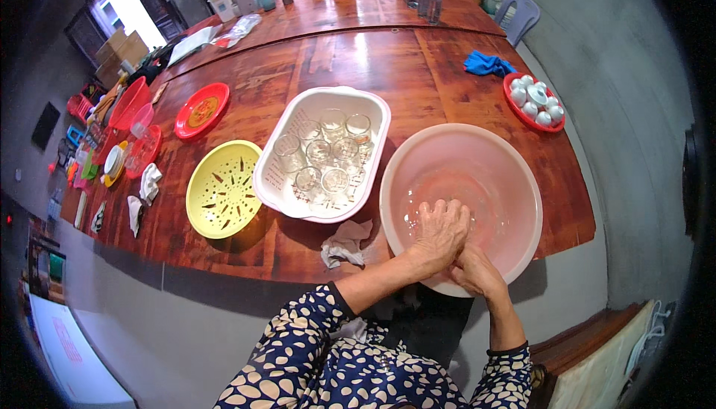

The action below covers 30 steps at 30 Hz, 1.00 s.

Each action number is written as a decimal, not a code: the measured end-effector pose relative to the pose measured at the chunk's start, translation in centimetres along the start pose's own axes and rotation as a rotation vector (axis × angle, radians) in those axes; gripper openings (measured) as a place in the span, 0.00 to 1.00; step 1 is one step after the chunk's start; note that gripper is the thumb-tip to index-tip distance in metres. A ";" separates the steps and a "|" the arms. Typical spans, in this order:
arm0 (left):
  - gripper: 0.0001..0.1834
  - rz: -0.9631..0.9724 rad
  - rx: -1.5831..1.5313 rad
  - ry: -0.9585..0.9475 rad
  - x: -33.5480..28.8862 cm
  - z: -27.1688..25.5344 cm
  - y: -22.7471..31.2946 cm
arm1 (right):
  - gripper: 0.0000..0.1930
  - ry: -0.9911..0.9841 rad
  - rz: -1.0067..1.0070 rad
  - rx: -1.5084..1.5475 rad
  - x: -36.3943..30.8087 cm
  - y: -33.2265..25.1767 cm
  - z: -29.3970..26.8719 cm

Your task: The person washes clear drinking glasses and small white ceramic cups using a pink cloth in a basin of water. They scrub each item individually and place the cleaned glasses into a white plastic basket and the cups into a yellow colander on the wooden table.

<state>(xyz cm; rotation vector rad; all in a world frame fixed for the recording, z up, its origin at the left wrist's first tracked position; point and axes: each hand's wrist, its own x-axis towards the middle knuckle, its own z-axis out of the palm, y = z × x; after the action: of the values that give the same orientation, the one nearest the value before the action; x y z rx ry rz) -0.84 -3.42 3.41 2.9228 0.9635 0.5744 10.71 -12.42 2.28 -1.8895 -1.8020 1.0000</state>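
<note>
The person's left hand (445, 228) was found lowered into a pale pink, round plastic basin (514, 185), knuckles uppermost and fingers bent; whether its grip closed on anything could not be told. The right hand (479, 269) lay at the near rim, against the left wrist, its fingers partly hidden; its grip could not be judged either. The basin stood at the near edge of the wooden tabletop (418, 73), directly before the body, a position that appeared chosen so both forearms could reach in. Glints in the basin suggested clear liquid. Just to its left, a white rectangular plastic basket with a pink rim (321, 100) held clear, thin-walled glass tumblers (319, 153), grouped closely, presumably so the basket walls kept them from rolling. Beside it stood a yellow round plastic colander (205, 185), its base pierced by dark slots. A crumpled, soft white cloth (347, 243) lay near the front edge, seemingly within easy reach. White, smooth rounded cups (535, 97) sat gathered on a red round tray (510, 103) farther right. The tabletop was reddish brown, glossy and visibly grained.
</note>
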 end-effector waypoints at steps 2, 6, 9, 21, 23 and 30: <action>0.26 -0.055 -0.282 -0.020 -0.2 -2.4 -0.7 | 0.07 0.103 -0.107 0.042 -0.2 0.2 0.3; 0.32 -0.210 -0.892 0.063 -1.0 -4.3 -4.8 | 0.08 0.180 -0.126 -0.044 -0.8 -1.0 0.0; 0.33 -0.356 -1.020 0.125 -0.9 -6.5 -8.0 | 0.08 0.217 -0.116 -0.064 -0.6 -0.8 0.3; 0.33 -0.460 -0.560 0.370 3.9 -9.0 -25.9 | 0.08 0.246 -0.090 0.015 -0.8 -2.1 -0.3; 0.33 -0.511 -0.559 0.346 4.3 -8.0 -27.2 | 0.07 0.270 -0.104 0.036 -0.8 -2.0 -0.2; 0.36 -0.588 -0.542 0.281 5.6 -5.4 -28.4 | 0.05 0.282 -0.132 0.058 -0.9 -2.0 -0.2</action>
<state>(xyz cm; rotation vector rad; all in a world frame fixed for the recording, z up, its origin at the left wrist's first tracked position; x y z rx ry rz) -14.82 22.29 6.85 1.9955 1.3520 1.0122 9.42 -13.01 4.01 -1.7508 -1.6884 0.6936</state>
